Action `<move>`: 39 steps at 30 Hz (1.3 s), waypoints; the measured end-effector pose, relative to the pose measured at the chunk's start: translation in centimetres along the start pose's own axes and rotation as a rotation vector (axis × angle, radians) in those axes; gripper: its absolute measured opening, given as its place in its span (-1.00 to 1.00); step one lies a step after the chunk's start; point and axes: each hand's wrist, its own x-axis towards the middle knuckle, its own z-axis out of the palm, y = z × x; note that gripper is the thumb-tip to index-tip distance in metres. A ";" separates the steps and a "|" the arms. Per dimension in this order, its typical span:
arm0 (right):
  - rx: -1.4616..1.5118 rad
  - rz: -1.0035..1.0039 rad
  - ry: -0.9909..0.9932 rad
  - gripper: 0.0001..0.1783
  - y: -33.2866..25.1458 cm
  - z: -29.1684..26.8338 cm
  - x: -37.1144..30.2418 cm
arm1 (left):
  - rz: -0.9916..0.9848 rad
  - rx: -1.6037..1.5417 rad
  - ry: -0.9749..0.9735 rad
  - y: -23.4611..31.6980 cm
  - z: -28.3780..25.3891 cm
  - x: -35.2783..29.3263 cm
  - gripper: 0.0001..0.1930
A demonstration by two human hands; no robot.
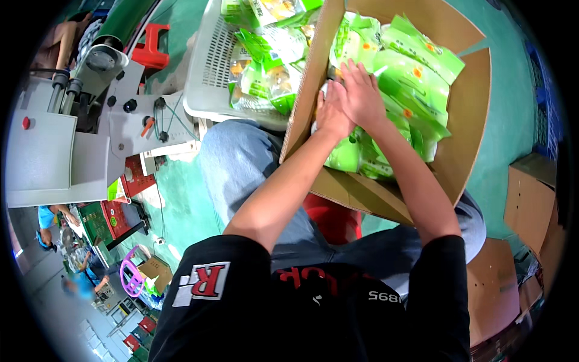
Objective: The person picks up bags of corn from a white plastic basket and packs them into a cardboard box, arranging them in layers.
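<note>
Inside an open cardboard box [482, 99], several green-and-white plastic bags [415, 72] lie in rows. My right hand [362, 99] is over the left side of the box, its fingers stretched out and nothing gripped in them. Close against it, my left hand [333, 113] also has its fingers extended toward the bags and partly overlaps with the right. Both hands are at the bags along the box's left wall; the exact contact under the palms is hidden.
A white perforated plastic basket [202, 75] with more green-and-clear bags [274, 78] stands left of the box. Farther left is a grey machine [42, 151], with a red stool [152, 47] behind. Flattened cardboard [493, 289] lies at right. Other people [81, 283] are at lower left.
</note>
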 end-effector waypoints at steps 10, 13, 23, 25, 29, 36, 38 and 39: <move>0.132 0.186 -0.172 -0.33 2.2 4.2 -2.7 | 0.106 0.471 0.011 -3.8 7.1 1.7 -0.18; 0.190 0.290 -0.255 -0.33 2.5 3.9 -1.9 | 0.116 0.415 0.024 -4.0 7.6 2.9 -0.18; 0.331 0.258 0.365 -0.71 4.9 -7.9 0.7 | 0.350 -0.157 0.287 3.4 0.7 3.9 -0.45; -0.151 0.401 0.368 -0.58 8.9 -8.1 -1.9 | 0.566 -0.084 0.359 7.3 2.3 5.0 -0.46; -0.243 0.441 0.058 -0.37 12.7 -2.3 -9.3 | 0.555 0.145 0.175 6.5 9.8 3.2 -0.38; -0.276 0.413 0.204 -0.37 14.6 -0.3 -9.6 | 0.549 0.274 0.099 7.0 11.1 4.4 -0.35; -0.243 0.460 0.097 -0.36 14.6 -0.8 -8.8 | 0.552 0.295 0.089 6.9 11.0 4.8 -0.37; -0.225 0.485 0.033 -0.36 14.6 -1.2 -8.8 | 0.548 0.301 0.076 6.9 11.0 4.8 -0.37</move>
